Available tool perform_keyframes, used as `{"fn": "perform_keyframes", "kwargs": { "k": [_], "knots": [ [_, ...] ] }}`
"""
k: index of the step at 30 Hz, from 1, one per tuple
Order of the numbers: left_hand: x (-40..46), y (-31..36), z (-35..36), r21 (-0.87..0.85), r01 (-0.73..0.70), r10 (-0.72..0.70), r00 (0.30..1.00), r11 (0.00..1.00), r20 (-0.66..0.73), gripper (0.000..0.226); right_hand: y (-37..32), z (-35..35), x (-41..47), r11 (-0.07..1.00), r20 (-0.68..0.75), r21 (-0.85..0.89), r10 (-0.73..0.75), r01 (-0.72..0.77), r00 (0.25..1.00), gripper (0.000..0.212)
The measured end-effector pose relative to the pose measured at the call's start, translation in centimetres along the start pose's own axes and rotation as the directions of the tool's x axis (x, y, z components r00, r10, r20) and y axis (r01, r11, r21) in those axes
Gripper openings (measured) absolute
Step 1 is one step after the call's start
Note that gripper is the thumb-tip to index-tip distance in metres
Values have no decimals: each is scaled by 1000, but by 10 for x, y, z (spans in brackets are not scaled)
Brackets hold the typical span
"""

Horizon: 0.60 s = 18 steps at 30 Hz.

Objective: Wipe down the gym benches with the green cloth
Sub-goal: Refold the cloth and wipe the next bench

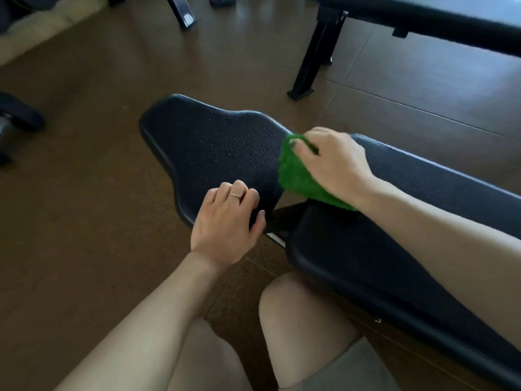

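A black padded gym bench runs from centre to lower right, with a seat pad (pixel 214 142) dotted with water droplets and a long back pad (pixel 394 249). My right hand (pixel 335 162) grips the green cloth (pixel 298 179) and holds it against the gap where the two pads meet. My left hand (pixel 228 221), wearing a ring, rests its curled fingers on the near edge of the seat pad and holds nothing.
A second black bench (pixel 439 21) stands at the upper right on a black metal leg (pixel 313 60). Another frame leg (pixel 183 12) is at the top. Dark equipment (pixel 17 117) sits at the left. Brown rubber floor (pixel 84 179) surrounds the bench. My knees are below.
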<state>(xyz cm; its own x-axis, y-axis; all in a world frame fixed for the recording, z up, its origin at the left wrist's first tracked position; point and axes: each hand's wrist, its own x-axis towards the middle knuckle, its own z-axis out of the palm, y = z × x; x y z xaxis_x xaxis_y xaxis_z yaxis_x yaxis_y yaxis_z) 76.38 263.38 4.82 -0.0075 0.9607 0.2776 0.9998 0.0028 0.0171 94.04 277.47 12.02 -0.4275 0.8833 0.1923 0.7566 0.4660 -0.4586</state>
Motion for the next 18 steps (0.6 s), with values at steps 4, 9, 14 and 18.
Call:
{"fn": "perform_keyframes", "kwargs": {
  "k": [4,9,14,18],
  "knots": [
    [2,2,0,15,35,-35,999,999,26,27,-14,9,49,582,-52,789,384,-198,922,46],
    [2,2,0,37,46,-47,999,998,27,29,-60,86,67,915,236,397,-26,-72,971,53],
    [3,3,-1,12,45,-46,998,999,48,24,-75,106,99,986,299,80,-167,150,940,62],
    [4,2,-3,-25,43,-41,997,999,67,23,-78,110,117,972,321,13,-228,237,919,69]
  ]
}}
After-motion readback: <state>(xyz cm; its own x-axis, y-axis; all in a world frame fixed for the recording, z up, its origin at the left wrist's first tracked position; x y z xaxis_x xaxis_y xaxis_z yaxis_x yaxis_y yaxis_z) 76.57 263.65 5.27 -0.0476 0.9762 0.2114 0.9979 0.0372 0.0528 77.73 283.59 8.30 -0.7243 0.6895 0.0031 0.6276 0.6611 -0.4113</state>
